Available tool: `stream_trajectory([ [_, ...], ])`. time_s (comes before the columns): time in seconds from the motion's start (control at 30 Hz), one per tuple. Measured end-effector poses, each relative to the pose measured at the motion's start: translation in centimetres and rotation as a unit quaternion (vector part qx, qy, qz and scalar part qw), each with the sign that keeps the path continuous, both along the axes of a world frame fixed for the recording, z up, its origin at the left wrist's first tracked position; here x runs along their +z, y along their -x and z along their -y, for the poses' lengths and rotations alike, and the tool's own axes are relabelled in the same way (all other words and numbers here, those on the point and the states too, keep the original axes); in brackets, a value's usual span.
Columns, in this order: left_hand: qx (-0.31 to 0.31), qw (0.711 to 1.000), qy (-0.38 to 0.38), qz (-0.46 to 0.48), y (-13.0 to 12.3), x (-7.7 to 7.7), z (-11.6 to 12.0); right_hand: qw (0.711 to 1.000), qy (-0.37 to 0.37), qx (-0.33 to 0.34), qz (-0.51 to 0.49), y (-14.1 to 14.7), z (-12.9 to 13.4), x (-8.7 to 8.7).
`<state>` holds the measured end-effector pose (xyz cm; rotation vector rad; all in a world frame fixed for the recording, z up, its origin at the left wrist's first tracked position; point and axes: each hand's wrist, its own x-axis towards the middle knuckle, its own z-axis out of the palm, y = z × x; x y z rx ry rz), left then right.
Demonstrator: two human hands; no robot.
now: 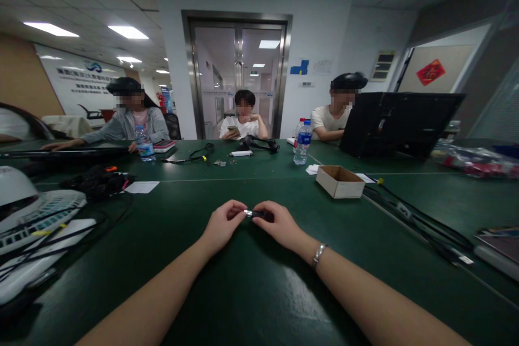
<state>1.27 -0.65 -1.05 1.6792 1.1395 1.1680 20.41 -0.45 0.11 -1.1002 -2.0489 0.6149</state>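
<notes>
A small black-and-silver tube-shaped object is held level between my two hands, just over the green tabletop. Its exact kind is too small to make out. My left hand pinches the shiny silver end between thumb and fingertips. On the other side, my right hand has its fingers closed round the dark part, hiding some of it. A silver bracelet circles my right wrist.
An open cardboard box lies ahead right, beside black cables. Water bottles and a monitor stand farther back. At left are a white fan-like device and tangled black gear. Several people sit across the table.
</notes>
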Motion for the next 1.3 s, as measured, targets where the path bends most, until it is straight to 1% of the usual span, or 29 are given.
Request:
stream_trajectory([
  [0.2,-0.019,1.0,0.001,0.013,-0.07,0.36,0.36,1.0,0.005,0.001,-0.001,0.05,-0.02,0.01],
  [0.27,-0.016,1.0,-0.003,0.013,-0.09,0.45,0.49,1.0,0.005,0.002,0.0,0.05,0.01,0.04],
  [0.33,0.0,1.0,-0.001,0.015,-0.13,0.48,0.52,1.0,0.006,0.003,0.004,0.04,0.05,0.09],
  [0.4,0.025,0.999,0.019,0.017,-0.17,0.46,0.43,1.0,0.006,0.001,0.006,0.05,0.12,0.17],
  [0.47,0.037,0.998,0.05,0.018,-0.22,0.43,0.26,1.0,0.005,0.0,0.005,0.07,0.19,0.28],
  [0.53,0.027,0.997,0.075,0.016,-0.25,0.44,0.1,1.0,0.005,-0.002,0.004,0.08,0.27,0.39],
  [0.6,0.013,0.996,0.084,0.001,-0.25,0.52,0.05,1.0,0.005,-0.005,0.004,0.08,0.33,0.47],
  [0.77,-0.003,0.997,0.068,-0.033,-0.06,0.7,0.3,1.0,-0.001,-0.003,0.007,0.0,0.3,0.41],
  [1.07,-0.037,0.999,0.004,0.0,0.09,0.27,0.16,1.0,-0.013,0.0,0.002,-0.07,-0.22,-0.37],
  [1.2,-0.038,0.999,0.016,0.012,-0.02,0.44,0.3,1.0,-0.012,0.001,0.001,-0.09,-0.09,-0.2],
  [1.3,-0.004,0.999,0.043,-0.001,-0.11,0.38,0.3,1.0,-0.007,0.001,0.003,-0.03,0.05,0.05],
])
